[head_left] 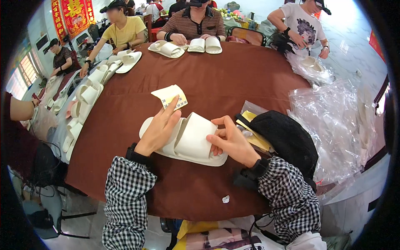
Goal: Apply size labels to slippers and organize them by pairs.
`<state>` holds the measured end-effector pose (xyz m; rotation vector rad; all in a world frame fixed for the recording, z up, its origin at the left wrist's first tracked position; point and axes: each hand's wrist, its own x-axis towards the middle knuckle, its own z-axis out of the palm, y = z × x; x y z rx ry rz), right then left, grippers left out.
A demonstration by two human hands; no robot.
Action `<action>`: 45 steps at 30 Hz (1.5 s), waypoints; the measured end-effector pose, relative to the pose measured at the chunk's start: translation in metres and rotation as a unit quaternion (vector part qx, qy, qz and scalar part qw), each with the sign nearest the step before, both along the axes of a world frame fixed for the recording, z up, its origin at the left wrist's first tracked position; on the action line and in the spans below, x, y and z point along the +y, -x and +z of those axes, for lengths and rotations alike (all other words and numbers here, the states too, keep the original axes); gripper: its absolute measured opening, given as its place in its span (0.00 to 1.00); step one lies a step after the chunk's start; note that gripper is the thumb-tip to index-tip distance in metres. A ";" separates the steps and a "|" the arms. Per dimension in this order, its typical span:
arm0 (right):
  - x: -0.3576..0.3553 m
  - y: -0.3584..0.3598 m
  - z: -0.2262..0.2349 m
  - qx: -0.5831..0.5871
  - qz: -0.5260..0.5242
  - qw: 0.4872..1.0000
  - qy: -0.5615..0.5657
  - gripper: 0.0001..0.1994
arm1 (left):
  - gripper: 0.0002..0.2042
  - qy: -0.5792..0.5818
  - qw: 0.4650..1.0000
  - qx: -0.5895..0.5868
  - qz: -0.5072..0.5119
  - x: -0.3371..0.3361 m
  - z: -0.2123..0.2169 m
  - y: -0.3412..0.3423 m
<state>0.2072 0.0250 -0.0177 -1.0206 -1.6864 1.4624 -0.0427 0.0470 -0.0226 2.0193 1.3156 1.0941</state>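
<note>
A pair of white slippers [192, 139] lies side by side on the brown round table [216, 83] right in front of me. My left hand [160, 128] rests on the left slipper, its fingers pinching a small pale yellow label sheet [168, 95] that sticks up beyond the slippers. My right hand [230, 139] grips the right edge of the right slipper, thumb and fingers curled on its strap and sole. Both my sleeves are black-and-white checked.
A black mesh bag [287, 139] with yellow sheets [254, 137] lies right of my hand. Clear plastic bags [333, 121] pile at the right. More white slippers [89, 93] line the left rim and far edge [204, 45]. Other people sit around the table. A small white scrap [225, 199] lies near me.
</note>
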 end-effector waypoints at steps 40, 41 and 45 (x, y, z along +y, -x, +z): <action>0.012 -0.003 -0.018 -0.033 0.195 0.978 0.069 0.13 | 0.34 -0.194 0.845 0.464 0.180 -0.102 -0.003 0.022; 0.011 -0.003 -0.018 -0.031 0.192 0.978 0.074 0.13 | 0.33 -0.181 0.842 0.453 0.228 -0.101 -0.004 0.020; 0.011 -0.003 -0.020 -0.026 0.191 0.979 0.072 0.12 | 0.33 -0.201 0.801 0.506 0.248 -0.082 -0.018 0.024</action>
